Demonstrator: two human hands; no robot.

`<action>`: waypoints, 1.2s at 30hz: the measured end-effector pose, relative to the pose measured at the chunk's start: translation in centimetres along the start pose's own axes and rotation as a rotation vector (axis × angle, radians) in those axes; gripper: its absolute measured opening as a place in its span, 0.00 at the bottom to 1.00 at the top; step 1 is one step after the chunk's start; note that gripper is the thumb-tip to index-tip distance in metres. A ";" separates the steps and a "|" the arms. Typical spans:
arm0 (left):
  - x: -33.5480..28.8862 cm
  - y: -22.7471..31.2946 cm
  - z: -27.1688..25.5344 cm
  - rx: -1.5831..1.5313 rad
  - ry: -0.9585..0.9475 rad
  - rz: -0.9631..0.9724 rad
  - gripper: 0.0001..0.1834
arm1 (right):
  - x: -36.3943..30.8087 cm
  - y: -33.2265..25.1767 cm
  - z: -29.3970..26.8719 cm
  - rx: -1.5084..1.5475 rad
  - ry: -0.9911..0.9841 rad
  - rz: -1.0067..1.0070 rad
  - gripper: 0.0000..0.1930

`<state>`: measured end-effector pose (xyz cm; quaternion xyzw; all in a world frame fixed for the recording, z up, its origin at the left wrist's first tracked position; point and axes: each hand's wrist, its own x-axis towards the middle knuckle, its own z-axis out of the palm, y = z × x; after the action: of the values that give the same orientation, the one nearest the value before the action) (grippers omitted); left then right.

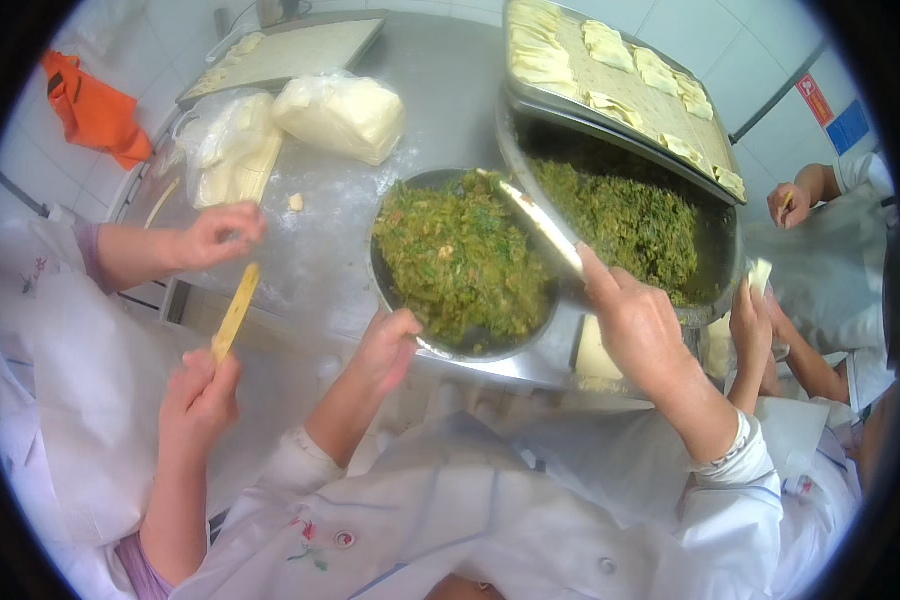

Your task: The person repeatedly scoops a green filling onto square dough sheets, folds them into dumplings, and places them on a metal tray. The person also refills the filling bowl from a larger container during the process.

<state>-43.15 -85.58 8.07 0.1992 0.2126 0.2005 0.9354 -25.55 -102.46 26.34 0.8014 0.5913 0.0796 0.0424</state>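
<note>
A round metal bowl (492, 355) heaped with chopped green filling (460, 255) sits near the table's front edge. My left hand (385, 350) is closed on its near left rim. In my right hand (635, 315) is a long, pale, flat spatula (542, 228), gripped at its near end. It slants up to the left over the gap between the bowl and a larger metal basin (732, 245), with a bit of green at its far tip. More green filling (620, 215) lies in the basin, to the right of the bowl.
A tray (620, 85) of folded dough pieces stands above the basin's far side; another tray (315, 50) is far left. Bagged dough (340, 115) lies nearer. At left, a co-worker's hand (200, 400) holds a yellow flat stick (235, 312). Other co-workers' hands (750, 320) are at right.
</note>
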 end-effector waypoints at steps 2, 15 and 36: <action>0.0 0.0 -0.1 0.006 -0.016 0.010 0.16 | -0.2 0.3 -0.7 0.016 0.051 -0.020 0.27; -2.8 -0.5 -5.0 -0.171 0.006 0.044 0.15 | 0.2 -4.4 1.7 0.042 0.013 -0.103 0.28; -9.9 17.0 -13.0 -0.201 -0.099 0.588 0.34 | 11.5 -21.0 -1.2 0.276 0.442 -0.303 0.23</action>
<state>-62.54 -72.08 8.18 0.1683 0.0795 0.4726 0.8614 -42.20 -85.27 25.06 0.6652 0.7044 0.1640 -0.1853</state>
